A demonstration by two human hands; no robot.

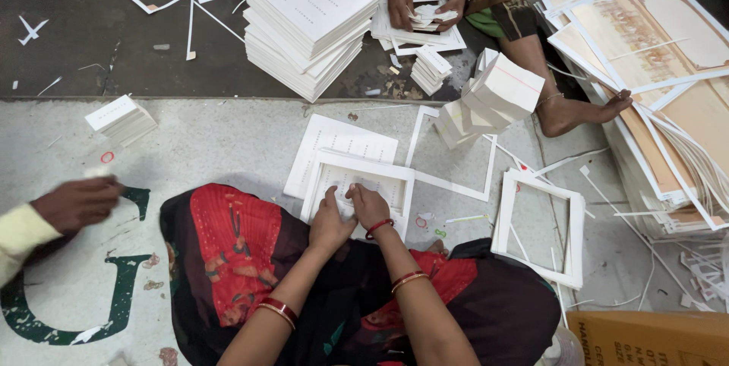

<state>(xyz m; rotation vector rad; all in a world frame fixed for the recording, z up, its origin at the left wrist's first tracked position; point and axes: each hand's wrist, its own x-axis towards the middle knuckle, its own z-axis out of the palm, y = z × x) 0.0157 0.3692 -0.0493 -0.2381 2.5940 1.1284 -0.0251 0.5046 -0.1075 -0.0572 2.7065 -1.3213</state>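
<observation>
The person sits cross-legged on the pale floor, and both hands are down on a small stack of white printed card sheets [357,184] lying just in front of the knees. The left hand [330,222] presses on the near edge of that stack with fingers curled, and the right hand [368,203], a red bangle at its wrist, sits just beside it with fingertips pinched on the top sheet; how firmly either one grips I cannot tell, since the fingers hide the contact. Beyond the stack, touching its far side, lies another flat white printed sheet [338,142]. To the right of the stack lie empty white card frames [539,229] with their centres punched out. Farther beyond the stack rises a tall pile of large white printed sheets [307,20], and beside it another seated person's hands [421,5] sort small white cards. Right of the stack, a leaning heap of small white card bundles [493,96] stands near that person's bare foot. At the far left of the stack, a third person's hand [76,203] in a yellow sleeve rests on the floor.
</observation>
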